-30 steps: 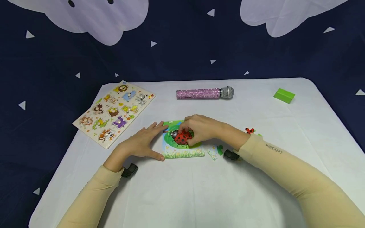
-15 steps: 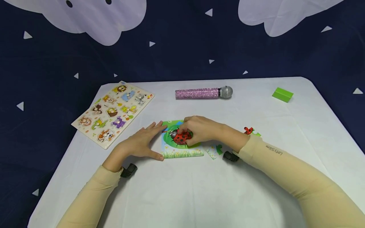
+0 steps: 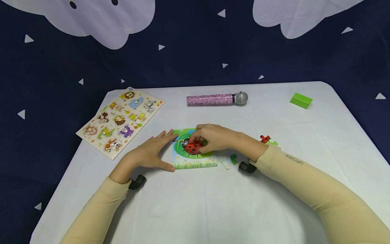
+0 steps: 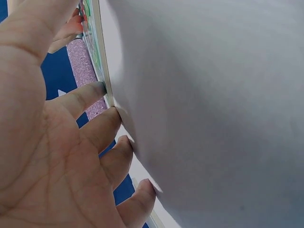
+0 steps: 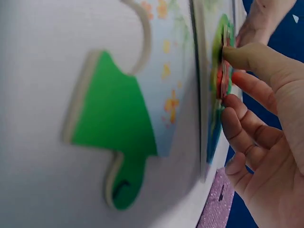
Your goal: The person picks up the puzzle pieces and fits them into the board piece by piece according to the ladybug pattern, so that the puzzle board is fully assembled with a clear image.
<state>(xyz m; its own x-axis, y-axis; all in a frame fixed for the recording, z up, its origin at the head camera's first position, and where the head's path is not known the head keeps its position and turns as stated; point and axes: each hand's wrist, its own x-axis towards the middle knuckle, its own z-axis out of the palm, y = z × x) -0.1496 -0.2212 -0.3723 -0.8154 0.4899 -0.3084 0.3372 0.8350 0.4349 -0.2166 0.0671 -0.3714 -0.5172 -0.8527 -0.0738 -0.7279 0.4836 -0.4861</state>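
Observation:
A square ladybug jigsaw puzzle point(image 3: 195, 165) lies flat on the white table. My left hand point(image 3: 149, 151) spreads its fingers and thumb along the puzzle's left side, with the fingertips point(image 4: 98, 88) at the board's edge. Over the picture, my right hand point(image 3: 216, 137) pinches a red ladybug puzzle piece point(image 5: 224, 71) between thumb and fingers. That piece looks slightly raised from the board in the right wrist view. Just right of the board lies a loose flowered puzzle piece point(image 3: 225, 162) with a green part point(image 5: 111, 109).
Another loose piece, red and green point(image 3: 265, 139), lies beside the right forearm, partly hidden by the sleeve. An animal peg board point(image 3: 122, 123) is at the back left. Behind the puzzle are a glittery pink microphone point(image 3: 210, 99) and, farther right, a green block point(image 3: 301, 100).
Both hands keep nearly the same places on the puzzle. The right fingers and thumb shift very slightly on the ladybug, and the whole head view drifts a little.

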